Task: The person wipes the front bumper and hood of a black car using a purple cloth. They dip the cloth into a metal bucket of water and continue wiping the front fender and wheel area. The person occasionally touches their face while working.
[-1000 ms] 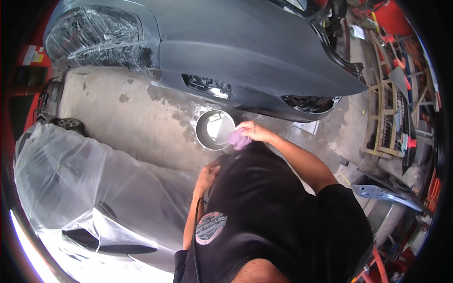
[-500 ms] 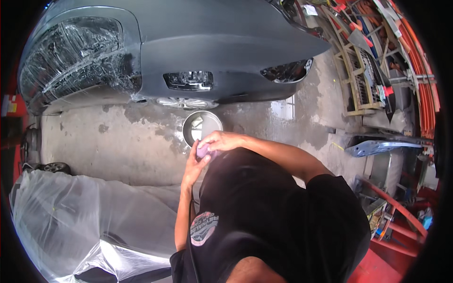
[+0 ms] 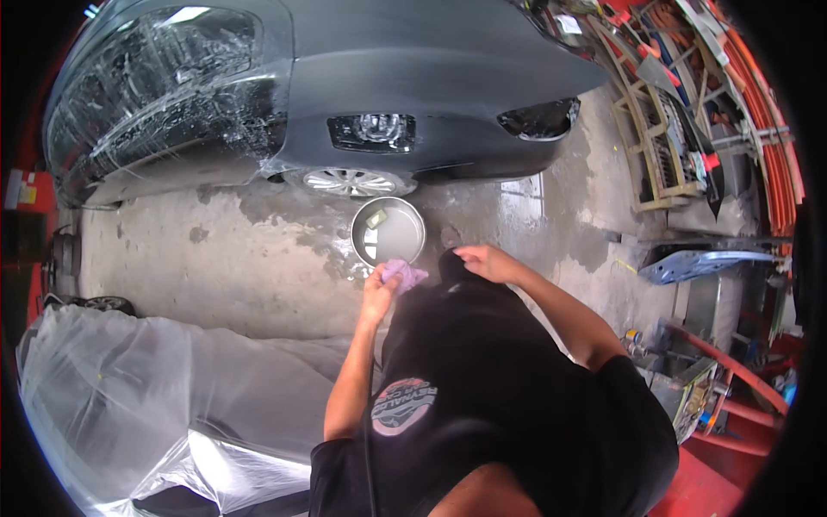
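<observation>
My left hand [image 3: 377, 293] is closed round a crumpled purple cloth [image 3: 405, 275], just above the near rim of a round metal-rimmed bucket [image 3: 355, 240]. Greyish liquid fills the bucket, and a small pale block [image 3: 376, 219] lies in it towards the far side. To the right, apart from the cloth, is my right hand [image 3: 489, 263]. Its fingers are curled together in front of my black shirt, and whatever they may hold is hidden. Beyond the bucket stands a matte dark grey car [image 3: 431, 77], with wet streaks on its side window and door.
A car wheel [image 3: 349, 182] lies just past the bucket. Clear plastic sheeting [image 3: 112, 370] covers a large object at the near left. On the right are a rack of car parts [image 3: 659, 129], a blue panel [image 3: 706, 265] and a red metal frame [image 3: 724, 362]. The concrete floor [image 3: 172, 258] has wet patches.
My right hand has let go of the purple cloth and moved right. The left hand keeps the cloth, now hanging looser. The view has shifted slightly, and the car and bucket appear further right.
</observation>
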